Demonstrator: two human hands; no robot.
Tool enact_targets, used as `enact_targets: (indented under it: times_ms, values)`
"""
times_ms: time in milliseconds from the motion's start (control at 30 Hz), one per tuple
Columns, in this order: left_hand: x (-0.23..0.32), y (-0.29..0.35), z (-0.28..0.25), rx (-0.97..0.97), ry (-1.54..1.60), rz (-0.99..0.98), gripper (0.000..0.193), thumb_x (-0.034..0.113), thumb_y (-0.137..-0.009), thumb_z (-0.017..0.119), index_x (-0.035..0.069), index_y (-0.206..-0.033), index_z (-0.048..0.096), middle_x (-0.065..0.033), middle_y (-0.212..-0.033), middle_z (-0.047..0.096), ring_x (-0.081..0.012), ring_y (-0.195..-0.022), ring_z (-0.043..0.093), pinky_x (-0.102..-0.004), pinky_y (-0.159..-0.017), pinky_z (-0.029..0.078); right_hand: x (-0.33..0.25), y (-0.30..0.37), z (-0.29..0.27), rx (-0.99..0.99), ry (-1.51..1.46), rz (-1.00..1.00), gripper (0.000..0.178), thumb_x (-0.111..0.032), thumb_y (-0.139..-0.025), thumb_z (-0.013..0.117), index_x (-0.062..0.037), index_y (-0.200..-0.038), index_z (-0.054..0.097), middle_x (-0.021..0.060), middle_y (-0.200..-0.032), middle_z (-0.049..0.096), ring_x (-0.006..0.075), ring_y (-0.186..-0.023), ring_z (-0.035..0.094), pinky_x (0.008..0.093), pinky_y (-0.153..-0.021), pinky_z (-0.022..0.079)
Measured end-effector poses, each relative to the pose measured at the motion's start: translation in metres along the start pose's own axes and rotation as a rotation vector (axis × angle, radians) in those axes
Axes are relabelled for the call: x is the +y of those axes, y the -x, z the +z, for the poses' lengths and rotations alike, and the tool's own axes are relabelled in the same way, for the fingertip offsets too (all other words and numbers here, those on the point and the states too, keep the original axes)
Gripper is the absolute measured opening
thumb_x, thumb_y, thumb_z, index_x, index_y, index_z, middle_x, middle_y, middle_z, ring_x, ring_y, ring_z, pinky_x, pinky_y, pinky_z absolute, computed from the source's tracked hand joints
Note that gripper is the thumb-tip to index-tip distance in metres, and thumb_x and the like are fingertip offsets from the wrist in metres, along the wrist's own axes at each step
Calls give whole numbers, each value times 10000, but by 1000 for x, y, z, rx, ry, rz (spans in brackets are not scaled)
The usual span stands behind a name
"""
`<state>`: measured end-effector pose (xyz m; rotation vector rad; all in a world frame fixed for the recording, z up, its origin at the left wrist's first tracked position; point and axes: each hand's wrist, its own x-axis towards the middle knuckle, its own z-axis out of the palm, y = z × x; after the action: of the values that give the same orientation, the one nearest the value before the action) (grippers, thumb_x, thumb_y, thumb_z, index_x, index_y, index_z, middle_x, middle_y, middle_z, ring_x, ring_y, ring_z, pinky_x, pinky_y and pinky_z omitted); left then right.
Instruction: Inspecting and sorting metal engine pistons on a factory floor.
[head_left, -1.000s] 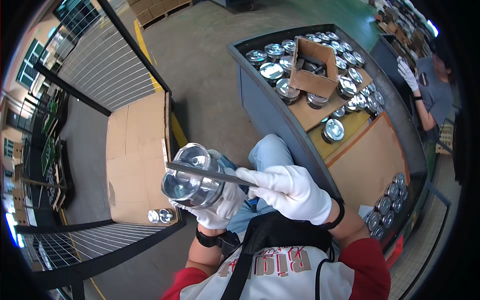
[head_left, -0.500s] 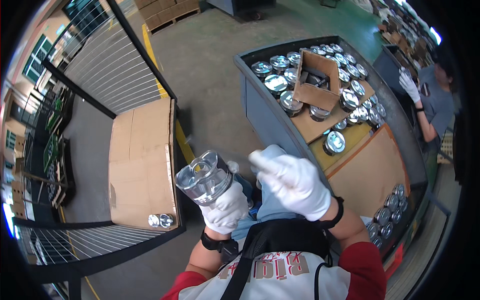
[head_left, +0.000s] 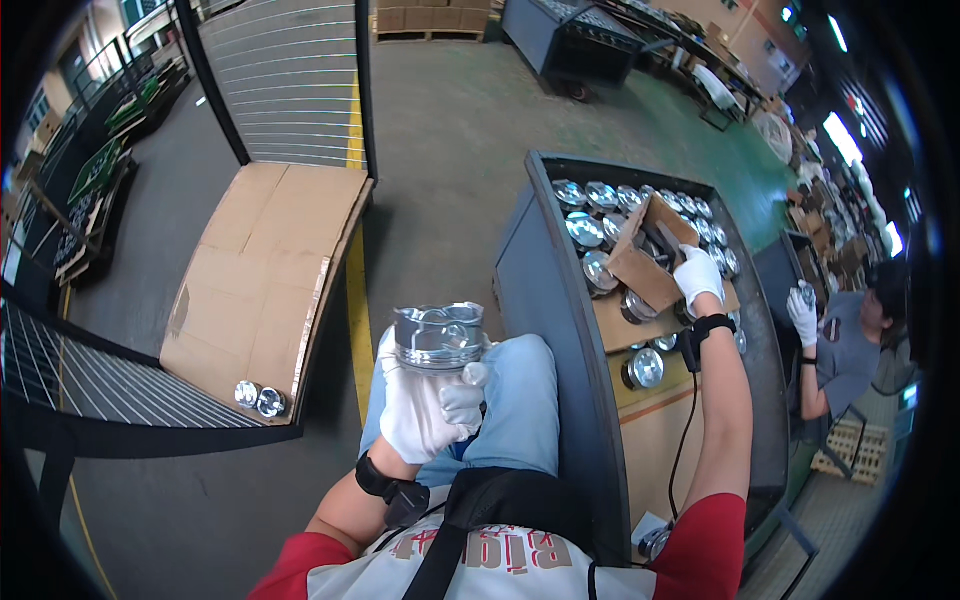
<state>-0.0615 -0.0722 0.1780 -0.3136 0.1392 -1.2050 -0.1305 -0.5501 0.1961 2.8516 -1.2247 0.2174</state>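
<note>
My left hand (head_left: 425, 412), in a white glove, is closed round a shiny metal piston (head_left: 438, 340) and holds it above my lap. The piston's ring grooves run round its side. My right hand (head_left: 702, 280), gloved too, is at the right edge of an open cardboard box (head_left: 640, 278), its fingertips reaching in among dark items (head_left: 660, 243) that I cannot make out. The box's edge and the items hide part of those fingers. Around the box stand many pistons (head_left: 586, 231) on cardboard layers.
A blue-grey metal cart (head_left: 545, 260) stands close on my right. On my left, a wire-sided trolley carries a cardboard sheet (head_left: 265, 265) with two pistons (head_left: 270, 402) at its near edge. Beyond the cart, a person's gloved hand (head_left: 803, 318) holds a piston. Another cart (head_left: 565, 45) stands farther back.
My right hand has moved from beside the piston over my lap to the cardboard box in the cart. My left hand keeps the piston, now more upright. The view has swung round to the right.
</note>
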Motion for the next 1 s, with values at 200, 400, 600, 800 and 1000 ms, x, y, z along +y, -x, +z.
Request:
enact_targets:
  times_ms: [200, 400, 600, 800, 1000]
  values:
    - [1, -4, -4, 66, -50, -61, 861, 751, -880, 463, 29, -1346, 504, -119, -981, 556, -166, -659, 489, -320, -583, 410, 2, -5, -15, 0, 30, -137, 423, -60, -839, 549, -115, -1234, 691, 201, -1206, 675, 357, -1142, 634, 428, -1002, 493]
    - [-6, -18, -9, 222, -546, 115, 1040, 750, -833, 537, -103, -1414, 419, -233, -1010, 648, -331, -810, 702, -401, -665, 607, -23, 13, -25, 307, -435, -231, 322, -216, -926, 637, -69, -1207, 693, 167, -1138, 707, 332, -1068, 662, 413, -956, 508]
    - [-12, -42, -24, 305, -1405, 513, 726, 132, -817, 798, 52, -1405, 380, -94, -1228, 588, -166, -1001, 650, -327, -866, 564, -150, 185, -61, -387, -1225, -543, 325, -178, -979, 648, -2, -1252, 638, 88, -967, 715, 103, -748, 678, 261, -691, 545]
    - [-29, -52, 15, 226, -2416, 814, 1050, 369, -514, 989, 31, -1381, 502, -141, -1071, 612, -279, -872, 684, -364, -762, 561, -153, 215, -26, -587, -1528, -67, 307, -168, -1029, 422, -16, -1256, 562, -3, -864, 624, 27, -610, 539, 170, -532, 413]
    - [-26, -55, 23, 224, -2022, 734, 960, 305, -600, 967, 1, -1380, 497, -49, -950, 561, -116, -702, 529, -252, -634, 469, -159, 228, -32, -531, -1747, 213, 329, -253, -1035, 359, -77, -1167, 603, -8, -737, 558, 46, -503, 488, 182, -445, 356]
